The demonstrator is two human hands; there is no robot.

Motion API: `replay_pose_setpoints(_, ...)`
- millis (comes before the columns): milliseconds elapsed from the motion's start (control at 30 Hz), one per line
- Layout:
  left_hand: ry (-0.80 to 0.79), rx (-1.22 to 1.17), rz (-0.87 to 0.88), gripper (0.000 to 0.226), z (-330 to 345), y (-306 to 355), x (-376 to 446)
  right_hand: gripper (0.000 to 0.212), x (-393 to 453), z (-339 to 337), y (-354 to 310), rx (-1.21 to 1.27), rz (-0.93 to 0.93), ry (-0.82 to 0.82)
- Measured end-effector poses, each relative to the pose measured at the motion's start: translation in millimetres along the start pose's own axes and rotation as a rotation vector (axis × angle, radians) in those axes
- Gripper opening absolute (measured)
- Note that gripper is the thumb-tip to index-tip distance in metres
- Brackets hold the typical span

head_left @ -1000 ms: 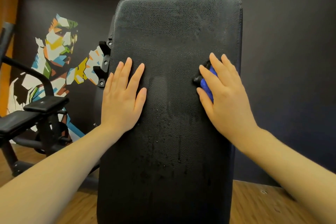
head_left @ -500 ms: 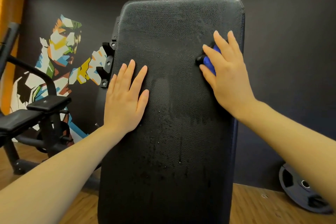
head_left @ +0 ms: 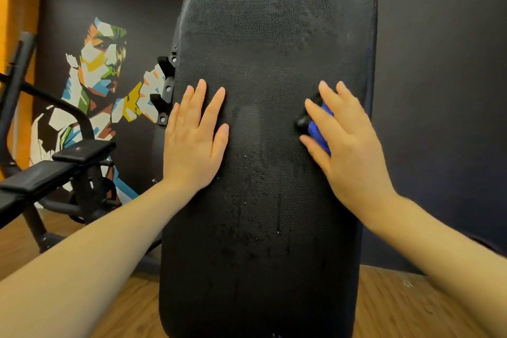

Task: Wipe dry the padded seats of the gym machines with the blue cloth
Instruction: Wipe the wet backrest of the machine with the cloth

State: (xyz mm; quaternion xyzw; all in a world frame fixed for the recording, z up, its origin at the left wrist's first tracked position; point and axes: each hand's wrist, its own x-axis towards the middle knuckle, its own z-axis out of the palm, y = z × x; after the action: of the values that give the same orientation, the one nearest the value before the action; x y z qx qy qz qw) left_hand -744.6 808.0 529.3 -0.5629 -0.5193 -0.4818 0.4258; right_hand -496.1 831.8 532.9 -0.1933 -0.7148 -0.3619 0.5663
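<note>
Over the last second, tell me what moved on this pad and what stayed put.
The right hand, pressing the blue cloth against the black pad, slid up the pad's right side half a second ago, then came back down to about where it started. The left hand stayed flat on the pad's left side. Water drops remain on the lower pad.

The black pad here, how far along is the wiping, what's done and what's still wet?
Done: the middle band of the black pad between the hands looks smoother and mostly free of drops. In hand: the right hand presses the blue cloth to the pad's right side while the left hand lies flat on it. Left: water drops and streaks below the hands, and the bench pads at far left.
</note>
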Motion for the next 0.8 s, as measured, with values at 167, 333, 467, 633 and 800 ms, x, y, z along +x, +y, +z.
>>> replay_pose_setpoints(167,-0.004,0.004,-0.013,0.059,-2,2,-1,0.048,-26,-1,-11,-0.038,-0.039,-0.044)
replay_pose_setpoints(333,-0.027,0.017,-0.019,0.060,-3,5,-2,0.045,4,5,-10,-0.148,-0.078,-0.025)
replay_pose_setpoints(467,-0.021,0.015,-0.020,0.060,-2,4,-2,0.049,42,21,-14,-0.147,-0.014,-0.004)
replay_pose_setpoints(633,-0.001,0.012,-0.018,0.059,1,3,-3,0.043,39,34,-27,-0.133,0.037,0.066)
replay_pose_setpoints(800,-0.001,0.009,-0.016,0.059,1,3,-3,0.042,17,36,-40,-0.147,-0.002,0.043)
